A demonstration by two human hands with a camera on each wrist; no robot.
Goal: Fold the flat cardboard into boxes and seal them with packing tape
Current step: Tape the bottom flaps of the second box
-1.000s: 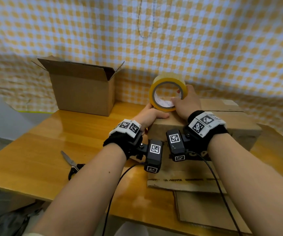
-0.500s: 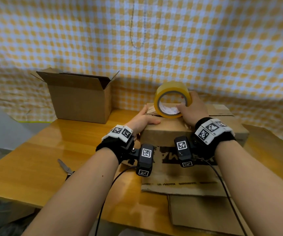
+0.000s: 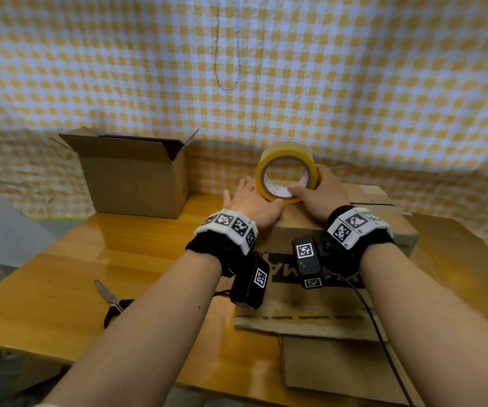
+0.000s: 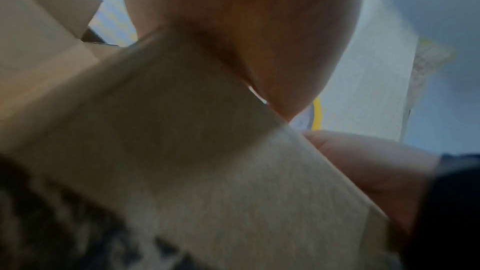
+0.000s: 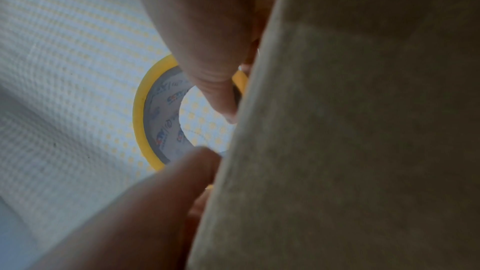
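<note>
A closed cardboard box (image 3: pixel 363 218) lies on the wooden table (image 3: pixel 105 259) in front of me. A yellow roll of packing tape (image 3: pixel 285 171) stands on edge on the box's top. My right hand (image 3: pixel 322 192) grips the roll, thumb in its core and fingers over the rim; the right wrist view shows the roll (image 5: pixel 145 114) beside the cardboard (image 5: pixel 363 130). My left hand (image 3: pixel 251 201) rests flat on the box's left top edge, fingers straight, thumb near the roll. The left wrist view shows my palm (image 4: pixel 246 38) on the cardboard (image 4: pixel 182 130).
An open, upright cardboard box (image 3: pixel 135 174) stands at the back left. Scissors (image 3: pixel 110 301) lie on the table at the near left. Flat cardboard sheets (image 3: pixel 310 315) lie under and in front of the closed box. A checked cloth (image 3: pixel 266 69) hangs behind.
My right hand has moved the tape roll farther back along the box's top. My left hand has slid forward with it, its fingers now spread flat.
</note>
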